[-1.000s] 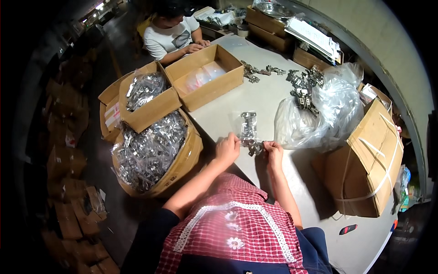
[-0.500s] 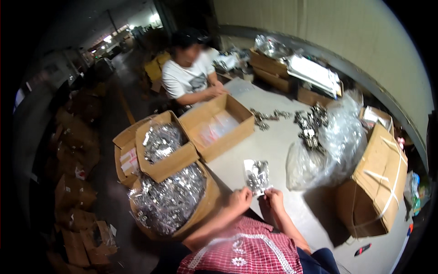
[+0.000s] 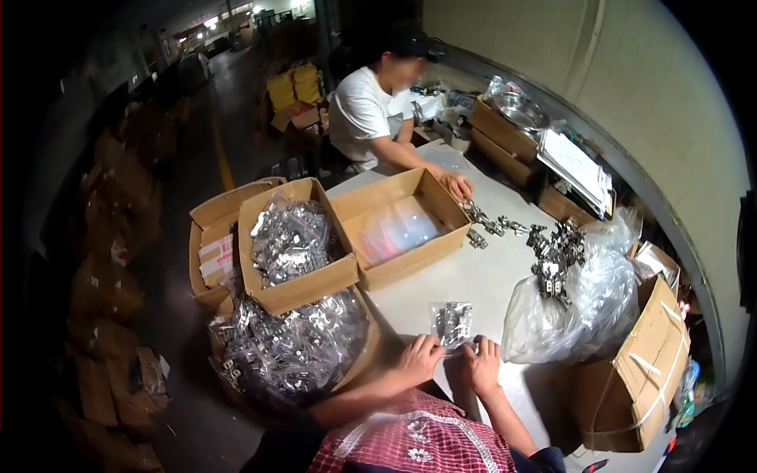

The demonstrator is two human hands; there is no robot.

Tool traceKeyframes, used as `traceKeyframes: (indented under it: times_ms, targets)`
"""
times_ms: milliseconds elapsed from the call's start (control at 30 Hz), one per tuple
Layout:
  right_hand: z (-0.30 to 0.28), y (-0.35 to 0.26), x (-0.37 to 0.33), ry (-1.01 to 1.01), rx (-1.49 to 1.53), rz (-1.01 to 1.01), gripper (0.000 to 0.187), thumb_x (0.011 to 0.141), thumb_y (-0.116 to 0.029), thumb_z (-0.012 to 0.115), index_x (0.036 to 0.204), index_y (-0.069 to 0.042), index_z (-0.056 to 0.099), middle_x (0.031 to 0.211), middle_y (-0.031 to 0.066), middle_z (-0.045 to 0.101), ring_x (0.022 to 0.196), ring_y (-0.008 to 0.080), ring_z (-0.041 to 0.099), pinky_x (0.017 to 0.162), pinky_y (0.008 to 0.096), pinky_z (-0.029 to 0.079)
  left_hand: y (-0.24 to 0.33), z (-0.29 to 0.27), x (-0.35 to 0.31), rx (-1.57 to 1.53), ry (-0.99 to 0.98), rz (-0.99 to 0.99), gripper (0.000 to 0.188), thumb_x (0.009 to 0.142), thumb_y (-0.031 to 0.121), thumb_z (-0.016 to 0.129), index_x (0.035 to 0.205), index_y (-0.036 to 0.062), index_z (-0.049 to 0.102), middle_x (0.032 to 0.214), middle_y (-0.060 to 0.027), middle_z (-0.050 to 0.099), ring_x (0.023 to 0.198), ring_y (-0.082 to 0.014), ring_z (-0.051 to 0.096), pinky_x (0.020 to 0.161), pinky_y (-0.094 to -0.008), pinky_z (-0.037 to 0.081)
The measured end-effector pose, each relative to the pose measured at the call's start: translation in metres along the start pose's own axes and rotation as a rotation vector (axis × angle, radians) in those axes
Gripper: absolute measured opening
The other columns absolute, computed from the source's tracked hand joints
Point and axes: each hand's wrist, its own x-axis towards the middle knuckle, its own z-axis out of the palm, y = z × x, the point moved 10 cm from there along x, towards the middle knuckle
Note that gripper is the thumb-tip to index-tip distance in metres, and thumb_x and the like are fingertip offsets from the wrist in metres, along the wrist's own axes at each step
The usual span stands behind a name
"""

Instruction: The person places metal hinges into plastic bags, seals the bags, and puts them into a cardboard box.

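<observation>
A small clear plastic zip bag [image 3: 454, 322] of shiny metal fittings, perhaps hinges, lies on the grey table [image 3: 410, 307] in front of me. My left hand [image 3: 421, 359] pinches the left end of the bag's near edge. At its right end, the fingers of my right hand [image 3: 482, 366] are closed on the same edge. Further up the table, loose metal fittings [image 3: 557, 251] are heaped beside a large clear plastic sack [image 3: 579, 296]. Across the table a co-worker's hand [image 3: 457, 187] touches several more loose fittings [image 3: 493, 224].
On my left, an open carton [image 3: 307, 296] and a large box [image 3: 363, 359] hold filled bags. A shallow carton [image 3: 414, 272] contains flat clear bags. A strapped cardboard box [image 3: 631, 386] stands at my right. Papers [image 3: 576, 167] and a metal bowl [image 3: 520, 110] sit by the wall.
The bag now lies flatter on the table, and my hands have closed along its near edge. The co-worker has reached out to the loose fittings. My view has shifted.
</observation>
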Motion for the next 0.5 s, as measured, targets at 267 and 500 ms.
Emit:
traceKeyframes:
  times_ms: [267,500]
  targets:
    - [-0.152,-0.001,0.042,0.347,0.29,-0.082,0.013,0.077,-0.005,0.074,0.085,-0.004,0.064,0.119,0.0156,0.061,0.117,0.0385,0.053,0.104,0.0515,0.04,0.018,-0.093,0.105,-0.332,0.205,0.123,0.01,0.084,0.009,0.071,0.091,0.0053,0.065,0.091,-0.0079,0.066,0.084,-0.0265,0.066,0.074,-0.0369,0.053]
    - [-0.104,0.012,0.04,0.196,0.773,0.144,0.012,0.087,-0.009,0.071,0.09,0.002,0.07,0.084,0.0167,0.07,0.08,0.0309,0.07,0.075,0.0371,0.054,0.012,-0.055,0.101,-0.657,-0.082,-0.082,0.014,0.093,0.019,0.068,0.099,0.0065,0.066,0.091,-0.0108,0.071,0.083,-0.0244,0.069,0.075,-0.0339,0.053]
